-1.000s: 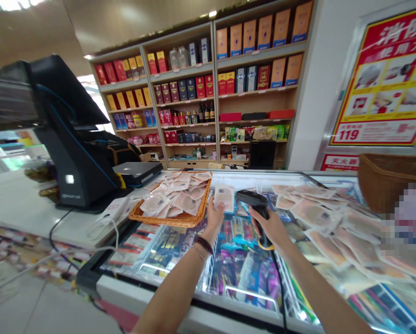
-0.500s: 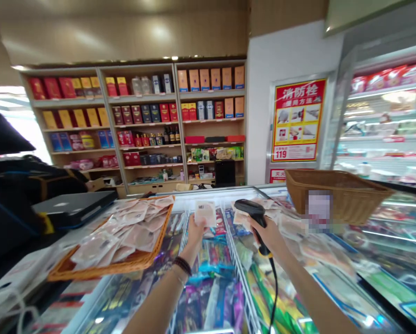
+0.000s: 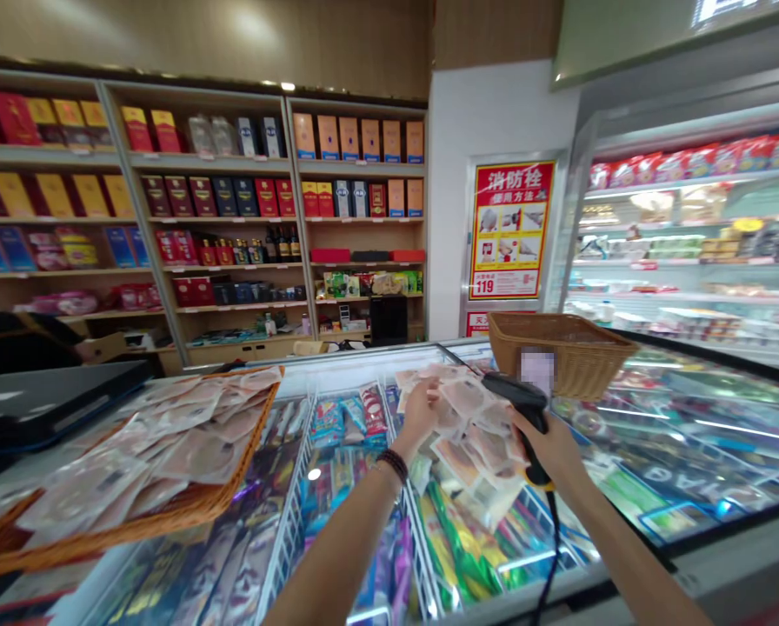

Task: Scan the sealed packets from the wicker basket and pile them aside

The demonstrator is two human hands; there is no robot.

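My left hand [image 3: 419, 414], a dark bead bracelet on its wrist, reaches to the left edge of a pile of pale vacuum packets [image 3: 484, 448] on the glass freezer lid [image 3: 663, 435]. Its fingers are closed on one packet there. My right hand [image 3: 557, 449] grips a black barcode scanner [image 3: 516, 394] just right of the pile, head pointing left over the packets. Its cable [image 3: 549, 543] hangs down toward me.
A flat wicker tray [image 3: 187, 515] heaped with similar packets sits at the left, and a deep wicker basket [image 3: 578, 369] stands behind the scanner. A closed laptop [image 3: 43, 400] lies far left. Shelves of boxed goods [image 3: 233, 217], a red poster [image 3: 510, 230] and an open chiller [image 3: 689, 243] line the back.
The view has swung right. My left hand, which held a packet upright in front of the scanner, has dropped rightward onto the pile; the right hand with the scanner moved right too.
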